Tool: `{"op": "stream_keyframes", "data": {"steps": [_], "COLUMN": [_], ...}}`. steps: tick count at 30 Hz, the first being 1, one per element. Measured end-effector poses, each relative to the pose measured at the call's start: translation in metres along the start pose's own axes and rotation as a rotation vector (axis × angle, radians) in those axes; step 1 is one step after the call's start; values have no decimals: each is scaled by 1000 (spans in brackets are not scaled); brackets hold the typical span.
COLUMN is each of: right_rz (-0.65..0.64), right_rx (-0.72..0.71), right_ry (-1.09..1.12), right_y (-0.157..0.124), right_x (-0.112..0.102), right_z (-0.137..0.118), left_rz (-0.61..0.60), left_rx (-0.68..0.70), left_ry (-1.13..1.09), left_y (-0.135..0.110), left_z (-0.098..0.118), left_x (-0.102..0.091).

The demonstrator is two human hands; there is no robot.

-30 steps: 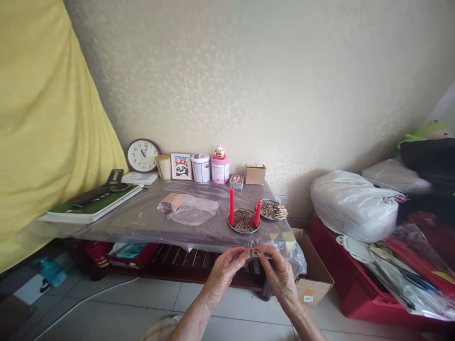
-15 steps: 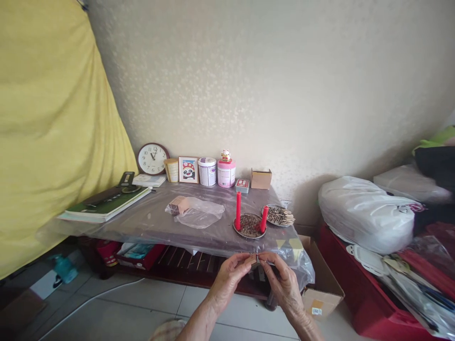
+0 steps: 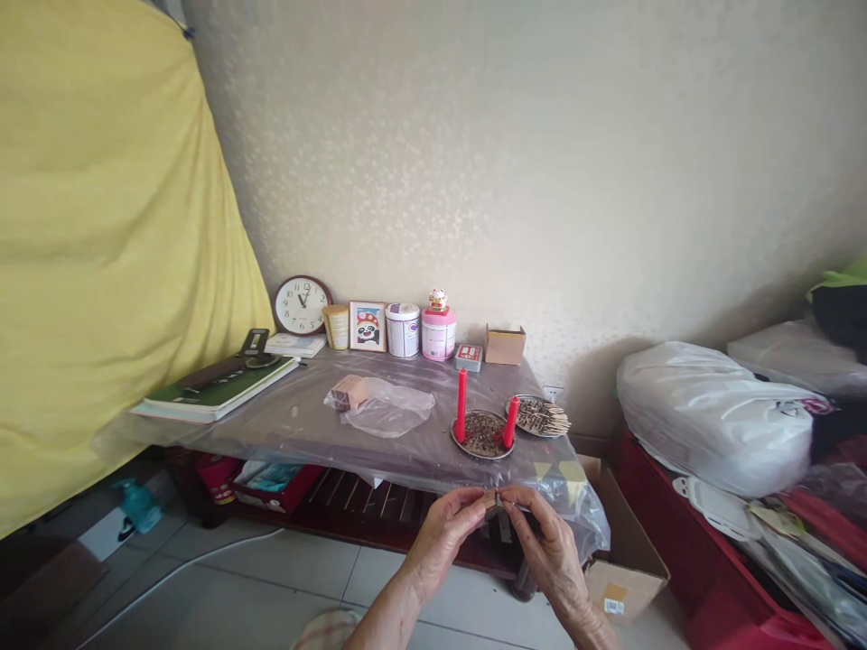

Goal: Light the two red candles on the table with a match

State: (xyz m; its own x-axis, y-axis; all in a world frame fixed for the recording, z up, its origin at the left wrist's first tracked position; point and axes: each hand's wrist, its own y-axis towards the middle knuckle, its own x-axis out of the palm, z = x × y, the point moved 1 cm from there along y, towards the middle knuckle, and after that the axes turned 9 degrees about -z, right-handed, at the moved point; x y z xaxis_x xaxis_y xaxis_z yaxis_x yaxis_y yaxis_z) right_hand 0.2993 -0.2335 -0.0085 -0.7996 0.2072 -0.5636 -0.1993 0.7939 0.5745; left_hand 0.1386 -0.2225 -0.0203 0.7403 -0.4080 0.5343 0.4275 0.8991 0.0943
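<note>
Just past the table's front edge, my left hand (image 3: pixel 451 531) is closed around a small brown box (image 3: pixel 489 499) that looks like a matchbox. My right hand (image 3: pixel 545 539) meets it there, thumb and fingers pinched at the box's near right end; whatever they grip is too small to make out. Beyond the hands, a round metal dish (image 3: pixel 482 456) of dark grains holds a tall upright red candle (image 3: pixel 461 406) and a shorter, slightly tilted red candle (image 3: pixel 511 422). Behind it sits a second dish (image 3: pixel 542 417) with many pale sticks on it.
The low table (image 3: pixel 304 433) has a plastic cover. On it lie a brown packet (image 3: pixel 349 392) with a clear bag (image 3: pixel 396 408) and a green book (image 3: pixel 220 388). Cans, a clock (image 3: pixel 303 305) and a picture frame line the wall. A cardboard box (image 3: pixel 627 551) and red chest (image 3: pixel 724 578) stand right.
The view has shifted slightly, so the scene sits a little further right. Both hands remain together at the small box, with almost the same grip.
</note>
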Motion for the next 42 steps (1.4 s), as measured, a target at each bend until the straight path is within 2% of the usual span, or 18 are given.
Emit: {"op": "stream_keyframes", "data": {"steps": [34,42], "right_rz": [3,0], "right_rx": [-32,-4], "right_ry": [-23,-24], "right_y": [4,5], "right_x": [0,-1], "right_z": [-3,-4], "left_rz": [54,37], "left_rx": [17,26], "left_ry": [46,67], "left_y": [1,3], "left_z": [-4,-5], "left_x": [-4,-5]}}
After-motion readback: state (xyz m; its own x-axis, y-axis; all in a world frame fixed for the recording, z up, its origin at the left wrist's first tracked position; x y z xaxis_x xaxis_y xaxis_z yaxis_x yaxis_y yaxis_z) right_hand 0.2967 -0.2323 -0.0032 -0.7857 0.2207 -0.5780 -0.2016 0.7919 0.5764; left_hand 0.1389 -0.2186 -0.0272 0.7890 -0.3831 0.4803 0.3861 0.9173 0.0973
